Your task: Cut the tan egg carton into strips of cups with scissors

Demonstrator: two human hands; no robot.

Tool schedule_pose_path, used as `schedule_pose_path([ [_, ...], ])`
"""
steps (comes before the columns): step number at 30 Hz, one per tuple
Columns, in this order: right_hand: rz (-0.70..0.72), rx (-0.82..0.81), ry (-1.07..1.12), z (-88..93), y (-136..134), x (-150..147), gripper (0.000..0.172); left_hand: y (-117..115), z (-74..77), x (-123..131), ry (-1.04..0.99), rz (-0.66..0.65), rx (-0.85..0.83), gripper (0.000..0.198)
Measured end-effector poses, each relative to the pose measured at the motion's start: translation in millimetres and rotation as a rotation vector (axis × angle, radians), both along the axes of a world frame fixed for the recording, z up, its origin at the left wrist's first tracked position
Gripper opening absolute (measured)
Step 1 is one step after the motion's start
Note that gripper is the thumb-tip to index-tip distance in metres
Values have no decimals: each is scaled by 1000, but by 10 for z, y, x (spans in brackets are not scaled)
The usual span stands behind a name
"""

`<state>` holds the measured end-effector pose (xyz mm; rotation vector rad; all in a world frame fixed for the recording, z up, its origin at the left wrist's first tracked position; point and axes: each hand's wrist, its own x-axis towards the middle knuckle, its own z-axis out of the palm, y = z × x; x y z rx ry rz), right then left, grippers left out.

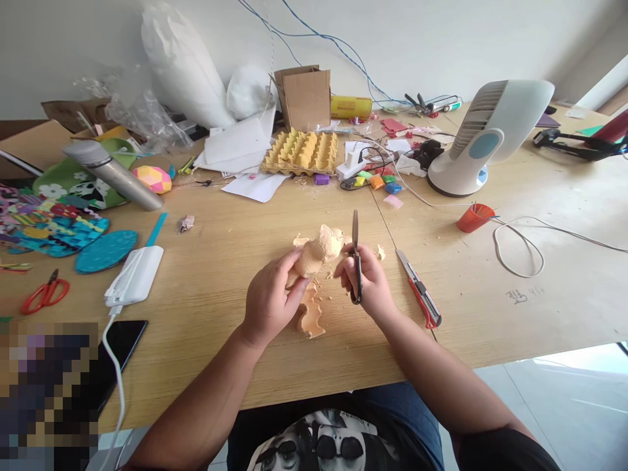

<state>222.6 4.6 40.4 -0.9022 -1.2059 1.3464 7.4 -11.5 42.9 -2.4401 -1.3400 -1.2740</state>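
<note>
My left hand (269, 302) is closed around a pale orange, lumpy piece (320, 250) that looks like cut egg-carton pulp, holding it just above the table. In my right hand (371, 282) is a pair of scissors (356, 255) with dark handles, its blades pointing up and away from me, close to the right side of the piece. Whether the blades touch it I cannot tell. Beneath my hands lies a wavy-edged offcut (312, 320) of the same colour, with crumbs and small scraps around it.
A red utility knife (419, 291) lies right of my right hand. Behind are a yellow egg tray (300, 152), coloured clay packs (377, 182), a white fan (485, 140) and an orange cup (475, 217). Leftward are a power bank (135, 278), red scissors (45, 294) and a steel bottle (115, 175).
</note>
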Motion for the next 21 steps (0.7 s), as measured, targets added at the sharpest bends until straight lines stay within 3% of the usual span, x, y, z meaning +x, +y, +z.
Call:
schedule_pose_path([
  [6, -80, 59, 103, 56, 68, 66, 51, 53, 41, -60, 21, -140, -131, 59],
  [14, -52, 42, 83, 19, 20, 19, 48, 87, -80, 5, 111, -23, -35, 76],
  [21, 44, 38, 49, 26, -18, 5, 45, 96, -100, -23, 87, 17, -51, 73],
])
